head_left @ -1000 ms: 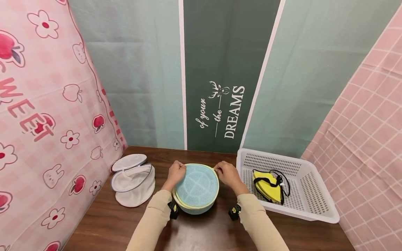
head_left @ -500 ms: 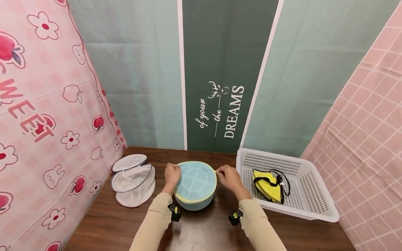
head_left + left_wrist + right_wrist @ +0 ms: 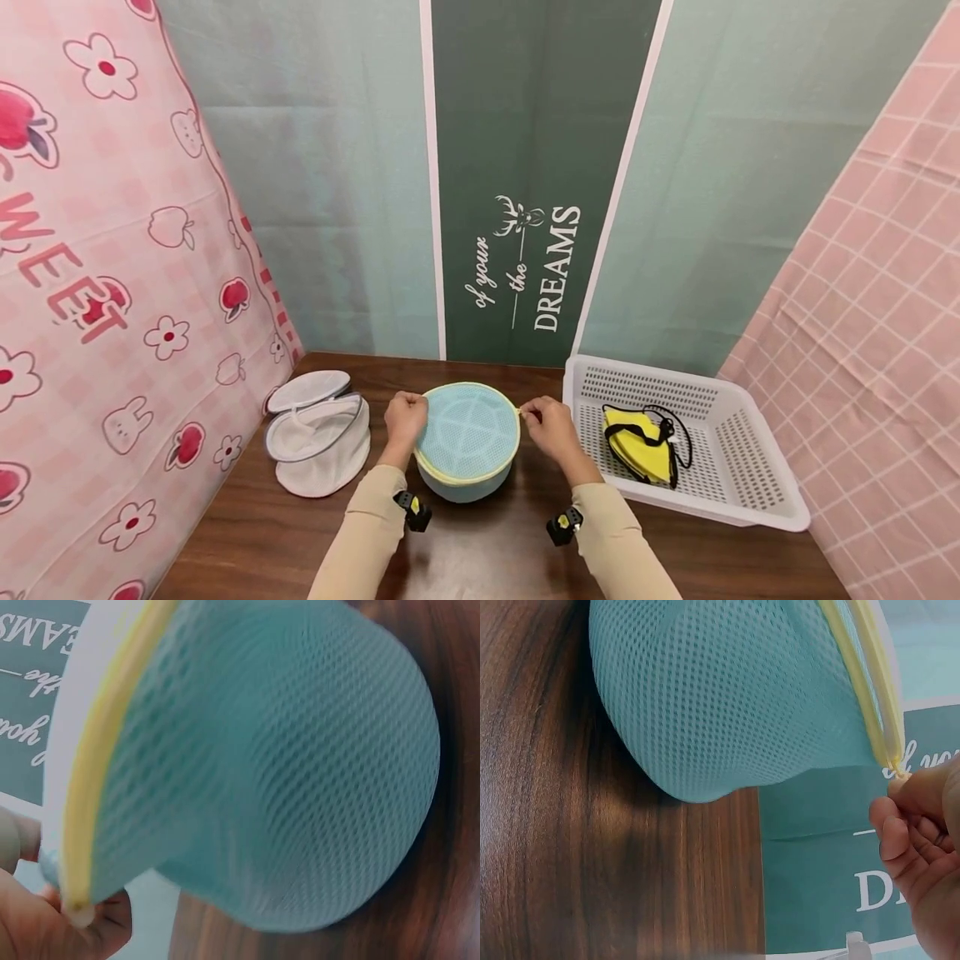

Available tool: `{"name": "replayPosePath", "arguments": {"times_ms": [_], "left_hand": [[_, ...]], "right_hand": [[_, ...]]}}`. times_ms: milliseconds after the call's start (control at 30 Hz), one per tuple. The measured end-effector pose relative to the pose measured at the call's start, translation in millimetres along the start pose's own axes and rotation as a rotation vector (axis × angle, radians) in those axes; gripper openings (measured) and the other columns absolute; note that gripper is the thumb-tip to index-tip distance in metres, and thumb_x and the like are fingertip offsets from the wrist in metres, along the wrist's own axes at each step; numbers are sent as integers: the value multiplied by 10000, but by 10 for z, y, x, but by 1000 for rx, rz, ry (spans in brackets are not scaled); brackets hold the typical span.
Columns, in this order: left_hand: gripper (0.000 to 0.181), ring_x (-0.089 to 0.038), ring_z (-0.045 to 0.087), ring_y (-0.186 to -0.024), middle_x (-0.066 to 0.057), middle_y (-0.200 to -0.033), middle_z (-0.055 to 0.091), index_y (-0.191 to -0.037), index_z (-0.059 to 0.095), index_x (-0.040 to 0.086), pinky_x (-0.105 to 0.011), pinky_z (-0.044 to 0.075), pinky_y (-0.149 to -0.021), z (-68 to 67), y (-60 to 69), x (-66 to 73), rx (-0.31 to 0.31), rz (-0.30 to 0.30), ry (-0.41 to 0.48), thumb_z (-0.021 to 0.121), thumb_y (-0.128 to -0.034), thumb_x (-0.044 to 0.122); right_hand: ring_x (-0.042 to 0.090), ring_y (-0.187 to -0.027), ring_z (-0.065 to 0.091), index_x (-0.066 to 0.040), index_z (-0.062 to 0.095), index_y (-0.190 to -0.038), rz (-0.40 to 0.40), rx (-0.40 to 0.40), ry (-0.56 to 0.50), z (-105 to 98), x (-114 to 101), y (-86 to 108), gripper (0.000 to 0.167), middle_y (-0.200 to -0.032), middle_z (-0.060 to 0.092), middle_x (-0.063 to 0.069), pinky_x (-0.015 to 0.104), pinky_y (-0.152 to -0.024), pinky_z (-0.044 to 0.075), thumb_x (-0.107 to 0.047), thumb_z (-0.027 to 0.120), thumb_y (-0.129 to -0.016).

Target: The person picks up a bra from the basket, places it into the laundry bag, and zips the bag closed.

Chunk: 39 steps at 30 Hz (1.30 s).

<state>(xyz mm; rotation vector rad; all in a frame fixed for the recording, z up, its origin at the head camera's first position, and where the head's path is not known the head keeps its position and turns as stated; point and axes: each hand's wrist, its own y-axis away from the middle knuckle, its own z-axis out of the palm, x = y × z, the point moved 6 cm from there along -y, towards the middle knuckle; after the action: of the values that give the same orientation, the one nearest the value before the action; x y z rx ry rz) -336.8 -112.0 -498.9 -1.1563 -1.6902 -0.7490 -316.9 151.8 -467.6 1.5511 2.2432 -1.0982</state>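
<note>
A round blue mesh laundry bag [image 3: 467,429] with yellow trim stands at the middle of the table, its mesh lid over the top. My left hand [image 3: 406,419] grips the bag's rim on its left side; in the left wrist view the fingers [image 3: 112,919] curl round the yellow edge. On the right side my right hand [image 3: 550,423] pinches the small end of the zipper [image 3: 894,766] between thumb and forefinger. Seen from the right wrist, the two yellow trim bands run close together down to those fingertips, with a narrow gap between them.
A white mesh laundry bag [image 3: 330,446] with its lid raised stands at the left of the brown table [image 3: 480,550]. A white perforated basket [image 3: 738,417] at the right holds a folded yellow item [image 3: 641,450] with black straps. Curtains hang behind and at both sides.
My left hand has moved left along with the rim. My right hand has shifted slightly right. The lid has spread to sit more evenly over the blue bag's rim.
</note>
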Motion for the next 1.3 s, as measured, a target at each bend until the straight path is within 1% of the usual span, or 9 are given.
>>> {"name": "replayPosePath", "arguments": {"times_ms": [200, 467, 567, 700, 833, 967, 1100, 1167, 1300], "left_hand": [[109, -281, 528, -777, -117, -828, 577, -841, 592, 32, -414, 439, -702, -26, 8, -24, -53, -14, -51, 524, -861, 115], [124, -294, 543, -799, -116, -831, 591, -855, 612, 31, -423, 442, -719, -24, 25, -36, -40, -12, -64, 543, -851, 134], [118, -285, 542, -784, -102, -807, 587, -854, 613, 36, -412, 442, -711, -24, 28, -21, -46, -7, -89, 549, -854, 136], [143, -292, 530, -806, -113, -832, 569, -900, 614, 20, -427, 423, -726, -15, -20, 90, -78, 83, -194, 556, -855, 142], [219, -317, 518, -885, -154, -952, 538, -994, 608, 0, -458, 421, -757, 32, -74, 244, -148, 172, -328, 561, -857, 164], [256, -332, 530, -936, -163, -1019, 529, -1055, 615, 4, -475, 436, -765, 133, -86, 377, -226, 252, -429, 566, -867, 170], [222, -332, 542, -925, -137, -1004, 547, -1055, 640, 44, -508, 427, -727, 256, -51, 516, -268, 380, -492, 546, -893, 163], [210, -322, 546, -921, -124, -1006, 559, -1056, 650, 72, -509, 420, -721, 325, -22, 570, -289, 448, -524, 531, -909, 163], [227, -325, 546, -934, -133, -1045, 563, -1099, 647, 90, -517, 408, -730, 455, 38, 657, -343, 565, -545, 521, -922, 153]], "right_hand": [[149, -644, 532, -33, 692, -829, 22, 1, -5, 6, 5, 6, 56, -771, 584, 19, 298, -569, 450, 7, 653, -830], [141, -641, 523, -44, 678, -794, -1, 27, -7, 23, 0, 8, 77, -758, 575, 10, 290, -562, 447, 32, 672, -802], [140, -640, 520, -49, 675, -789, -10, 31, -6, 30, -8, 5, 89, -751, 570, 7, 290, -565, 446, 39, 676, -794], [144, -647, 525, -47, 671, -795, -25, 27, -21, 38, -34, -24, 77, -763, 571, 12, 300, -568, 450, 30, 672, -802], [135, -649, 522, -50, 677, -808, -32, 8, -26, 76, -26, -62, 66, -770, 571, 6, 292, -570, 449, 15, 664, -815], [124, -636, 515, -54, 680, -797, -53, 15, -14, 97, -15, -85, 72, -758, 567, -7, 285, -565, 445, 18, 679, -801], [130, -629, 513, -58, 676, -784, -87, 40, -15, 91, -39, -105, 95, -748, 566, -5, 295, -564, 446, 35, 696, -780], [130, -629, 513, -68, 676, -778, -83, 40, -23, 88, -50, -114, 108, -745, 566, -8, 298, -570, 446, 37, 698, -779], [132, -640, 517, -77, 675, -785, -73, 22, -28, 90, -68, -129, 114, -761, 568, -10, 298, -580, 447, 36, 685, -794]]}}
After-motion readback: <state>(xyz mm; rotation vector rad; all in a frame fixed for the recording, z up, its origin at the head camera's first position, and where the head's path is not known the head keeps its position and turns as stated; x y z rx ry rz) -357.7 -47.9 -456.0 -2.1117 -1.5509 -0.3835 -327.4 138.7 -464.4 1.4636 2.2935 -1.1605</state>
